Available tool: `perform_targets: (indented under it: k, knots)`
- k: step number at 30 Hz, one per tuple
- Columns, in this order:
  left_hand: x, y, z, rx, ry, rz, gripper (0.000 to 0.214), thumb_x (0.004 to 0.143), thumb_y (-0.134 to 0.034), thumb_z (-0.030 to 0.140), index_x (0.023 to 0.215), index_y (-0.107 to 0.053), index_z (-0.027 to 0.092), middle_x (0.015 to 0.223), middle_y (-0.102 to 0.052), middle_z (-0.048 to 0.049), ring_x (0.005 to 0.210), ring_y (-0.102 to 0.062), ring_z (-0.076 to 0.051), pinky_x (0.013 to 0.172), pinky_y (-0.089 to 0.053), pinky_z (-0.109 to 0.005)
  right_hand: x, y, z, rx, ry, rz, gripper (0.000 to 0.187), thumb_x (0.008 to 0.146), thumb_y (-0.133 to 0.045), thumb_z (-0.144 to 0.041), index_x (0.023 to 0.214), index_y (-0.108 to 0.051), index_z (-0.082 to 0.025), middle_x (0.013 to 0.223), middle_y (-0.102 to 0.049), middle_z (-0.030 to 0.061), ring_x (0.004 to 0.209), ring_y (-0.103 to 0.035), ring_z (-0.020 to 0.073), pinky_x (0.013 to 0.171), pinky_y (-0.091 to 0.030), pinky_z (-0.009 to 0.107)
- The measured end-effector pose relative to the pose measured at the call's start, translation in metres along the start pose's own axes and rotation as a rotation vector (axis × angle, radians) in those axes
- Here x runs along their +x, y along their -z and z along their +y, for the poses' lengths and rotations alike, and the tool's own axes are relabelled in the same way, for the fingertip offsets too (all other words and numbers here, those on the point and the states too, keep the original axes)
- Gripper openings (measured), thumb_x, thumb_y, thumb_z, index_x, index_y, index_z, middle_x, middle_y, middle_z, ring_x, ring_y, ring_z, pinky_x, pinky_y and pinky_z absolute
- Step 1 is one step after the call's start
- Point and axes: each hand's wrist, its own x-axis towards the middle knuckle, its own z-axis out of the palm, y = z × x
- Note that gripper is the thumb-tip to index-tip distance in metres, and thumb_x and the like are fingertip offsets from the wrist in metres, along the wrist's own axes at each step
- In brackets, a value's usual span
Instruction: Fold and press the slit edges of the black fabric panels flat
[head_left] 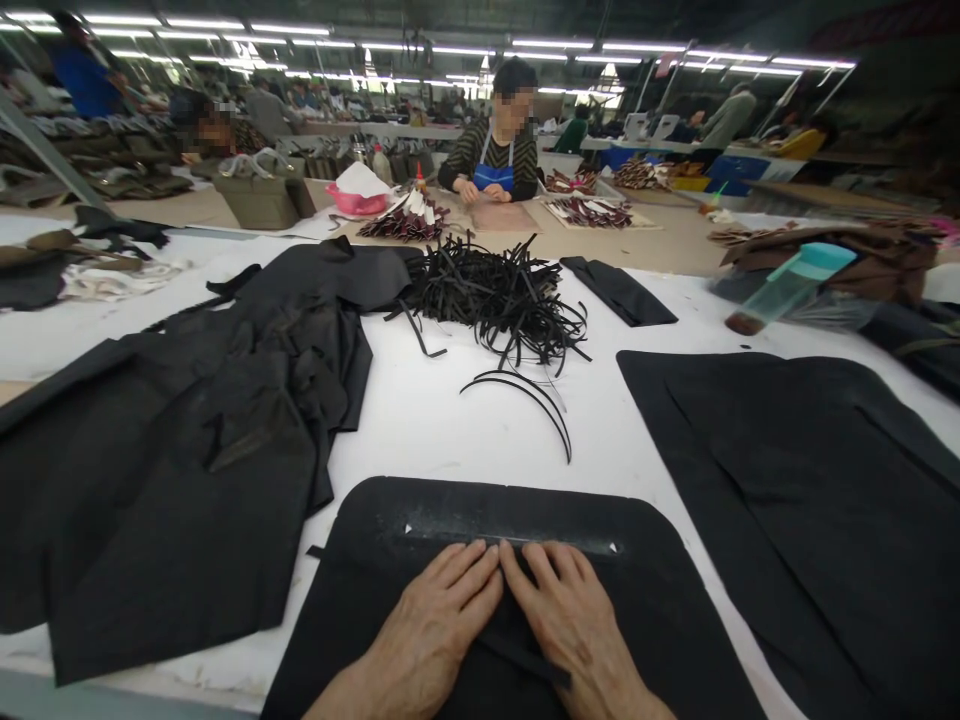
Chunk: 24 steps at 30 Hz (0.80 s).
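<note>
Left hand (442,615), right hand (566,610): laid flat on black panel (664,610), unclenched. Glossy band (517,537): crosswise, directly ahead of both.

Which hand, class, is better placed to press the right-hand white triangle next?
Probably the right hand: it rests on the panel nearer that triangle, while the left hand rests farther from it.

beyond my panel (360,560) i can reach over bare white table (420,420), past loose curved strips (546,402), until the black heap (487,290) toward its far edge; piled black pieces (187,500) block the near left corner, a flat black sheet (810,480) the right side
</note>
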Motion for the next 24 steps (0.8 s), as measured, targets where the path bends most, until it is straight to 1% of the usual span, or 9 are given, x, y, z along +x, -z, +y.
perform_targets:
  k: [3,4,6,8,13,17,19,21,24]
  knots:
    - [-0.003,0.012,-0.002,-0.029,0.0,-0.027,0.055,0.085,-0.042,0.01,0.137,-0.029,0.016,0.144,-0.029,-0.0037,0.132,-0.028,-0.019,0.107,-0.032,-0.037,-0.008,-0.002,0.006,0.055,0.043,0.128,0.045,0.078,-0.038,-0.001,0.118,-0.053,-0.014,0.104,-0.056,0.011,0.091,-0.052,0.0285,0.078,-0.05,0.044]
    - [-0.005,0.016,-0.004,-0.031,0.0,-0.038,0.054,0.084,-0.042,0.008,0.136,-0.031,0.016,0.144,-0.03,-0.0039,0.131,-0.028,-0.019,0.107,-0.032,-0.036,-0.013,-0.002,0.01,0.066,0.067,0.149,0.045,0.078,-0.036,-0.001,0.118,-0.052,-0.012,0.108,-0.055,0.0125,0.095,-0.052,0.029,0.079,-0.051,0.043]
    - [-0.014,0.024,-0.011,-0.022,0.017,-0.06,0.053,0.083,-0.04,0.005,0.135,-0.034,0.016,0.143,-0.033,-0.0044,0.13,-0.03,-0.018,0.106,-0.034,-0.035,-0.021,-0.001,0.018,0.057,0.105,0.137,0.047,0.078,-0.033,0.001,0.12,-0.051,-0.01,0.116,-0.051,0.0146,0.101,-0.05,0.0297,0.079,-0.052,0.04]
    - [-0.026,0.028,-0.019,-0.008,0.043,-0.061,0.055,0.081,-0.038,0.002,0.134,-0.035,0.017,0.141,-0.035,-0.0044,0.129,-0.033,-0.017,0.105,-0.035,-0.033,-0.027,0.001,0.026,0.04,0.117,0.105,0.049,0.077,-0.032,0.002,0.123,-0.048,-0.009,0.117,-0.05,0.0151,0.104,-0.049,0.0287,0.08,-0.053,0.038]
    - [-0.052,0.019,-0.036,-0.016,0.097,0.037,0.061,0.078,-0.033,-0.002,0.135,-0.034,0.02,0.139,-0.04,-0.0034,0.128,-0.034,-0.015,0.105,-0.036,-0.033,-0.031,0.003,0.034,0.093,0.094,0.049,0.051,0.079,-0.031,0.002,0.126,-0.046,-0.009,0.112,-0.052,0.0143,0.105,-0.049,0.0269,0.084,-0.052,0.038]
    - [-0.056,0.012,-0.04,0.001,0.107,0.089,0.059,0.078,-0.031,-0.002,0.132,-0.039,0.02,0.137,-0.043,-0.003,0.127,-0.037,-0.015,0.103,-0.039,-0.031,-0.028,0.007,0.029,0.144,0.065,0.019,0.05,0.079,-0.031,0.003,0.126,-0.046,-0.009,0.111,-0.052,0.0137,0.106,-0.049,0.0265,0.087,-0.051,0.037]
    - [-0.055,0.012,-0.04,0.045,0.068,0.126,0.058,0.078,-0.031,-0.001,0.132,-0.04,0.019,0.136,-0.045,-0.0035,0.126,-0.038,-0.015,0.101,-0.04,-0.03,-0.027,0.011,0.026,0.172,0.04,0.02,0.05,0.078,-0.032,0.004,0.124,-0.048,-0.009,0.11,-0.053,0.0131,0.104,-0.049,0.026,0.087,-0.051,0.036]
    - [-0.056,0.011,-0.042,0.108,0.005,0.191,0.059,0.076,-0.032,0.0,0.131,-0.042,0.017,0.134,-0.047,-0.0039,0.125,-0.04,-0.016,0.1,-0.041,-0.027,-0.028,0.015,0.025,0.187,0.008,0.04,0.052,0.075,-0.034,0.006,0.122,-0.05,-0.009,0.108,-0.054,0.0122,0.103,-0.05,0.0253,0.088,-0.05,0.035]
    - [-0.062,0.006,-0.051,0.203,-0.081,0.29,0.064,0.071,-0.032,-0.001,0.131,-0.042,0.017,0.13,-0.052,-0.0023,0.122,-0.044,-0.015,0.101,-0.038,-0.024,-0.034,0.02,0.032,0.167,-0.046,0.063,0.052,0.072,-0.036,0.008,0.118,-0.053,-0.009,0.106,-0.056,0.0116,0.101,-0.051,0.0244,0.087,-0.05,0.033]
